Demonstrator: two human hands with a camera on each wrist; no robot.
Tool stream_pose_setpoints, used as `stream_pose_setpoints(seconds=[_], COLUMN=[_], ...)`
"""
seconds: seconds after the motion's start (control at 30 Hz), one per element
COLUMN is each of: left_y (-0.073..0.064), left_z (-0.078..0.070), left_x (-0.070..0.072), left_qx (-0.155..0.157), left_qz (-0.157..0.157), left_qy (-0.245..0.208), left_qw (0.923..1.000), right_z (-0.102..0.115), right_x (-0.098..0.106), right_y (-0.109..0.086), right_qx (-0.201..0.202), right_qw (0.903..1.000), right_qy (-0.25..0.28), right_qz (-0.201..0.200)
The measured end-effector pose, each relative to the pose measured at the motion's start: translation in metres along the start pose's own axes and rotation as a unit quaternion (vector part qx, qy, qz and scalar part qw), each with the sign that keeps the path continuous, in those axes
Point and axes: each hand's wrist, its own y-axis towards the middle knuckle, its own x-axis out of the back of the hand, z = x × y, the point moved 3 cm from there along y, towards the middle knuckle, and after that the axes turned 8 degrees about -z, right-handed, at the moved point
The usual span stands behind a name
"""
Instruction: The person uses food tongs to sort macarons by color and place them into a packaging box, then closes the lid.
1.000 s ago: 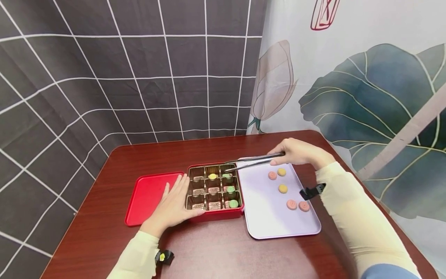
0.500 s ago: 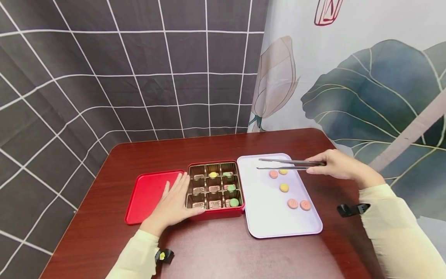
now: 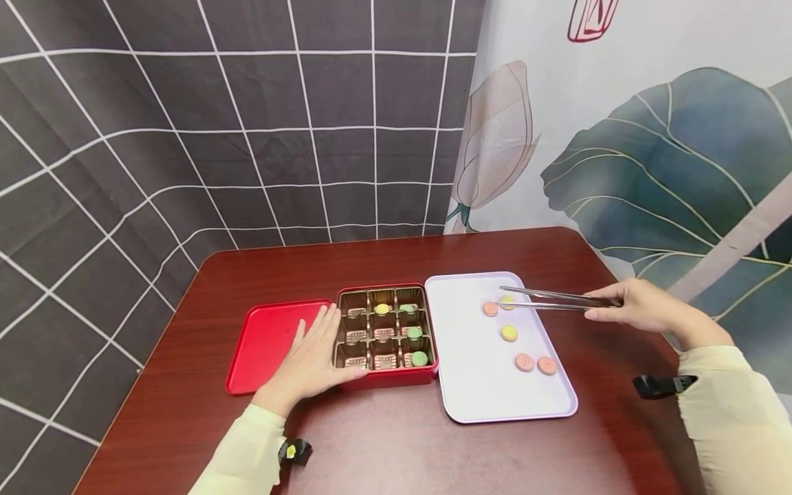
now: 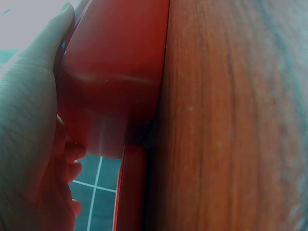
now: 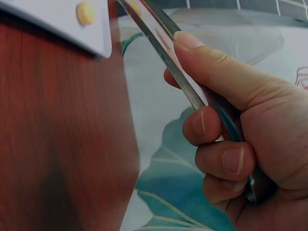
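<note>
Head view: the right hand (image 3: 640,309) grips dark metal tongs (image 3: 557,295) near their joined end, its hold narrow, and the two prongs stand apart. Their tips are at the far half of the lilac tray (image 3: 476,385), by a pink disc (image 3: 491,309) and a yellow disc (image 3: 507,302) that lie side by side; whether the lower tip touches the pink one cannot be told. Nearer on the same tray lie a second yellow disc (image 3: 509,333) and two more pink discs, one (image 3: 524,362) left of the other (image 3: 547,366). Right wrist view shows the thumb on one prong and the fingers curled round the tongs.

The left hand (image 3: 312,357) holds nothing; its long fingers lie straight along the left side of the red box (image 3: 396,378), the thumb along its near edge. Inside, a gold insert (image 3: 369,338) has nine compartments: green pieces sit in all three of the right column, far (image 3: 408,309), middle (image 3: 414,332) and near (image 3: 419,359), and a yellow piece (image 3: 382,309) in the far middle one. Left of the box, a flat red lid (image 3: 269,344) rests on the brown worktop (image 3: 371,440).
</note>
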Motion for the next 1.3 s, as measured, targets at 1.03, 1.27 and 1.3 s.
stream_pose_setpoints(seconds=[1.03,1.27,1.3], left_y=[0.001,0.001,0.001], left_z=[0.001,0.001,0.001], left_x=[0.000,-0.001,-0.001], left_qx=[0.013,0.009,0.010], left_qz=[0.020,0.017,0.020], left_qy=[-0.009,-0.005,-0.004], left_qw=[0.9997,0.9998,0.9997], right_z=[-0.028,-0.027,-0.027], right_x=[-0.011,-0.012,-0.012], right_y=[-0.011,-0.012,-0.012], right_qx=[-0.041,-0.042,-0.041], right_qw=[0.9987,0.9987,0.9987], right_qy=[0.025,0.026,0.027], right_qz=[0.016,0.016,0.017])
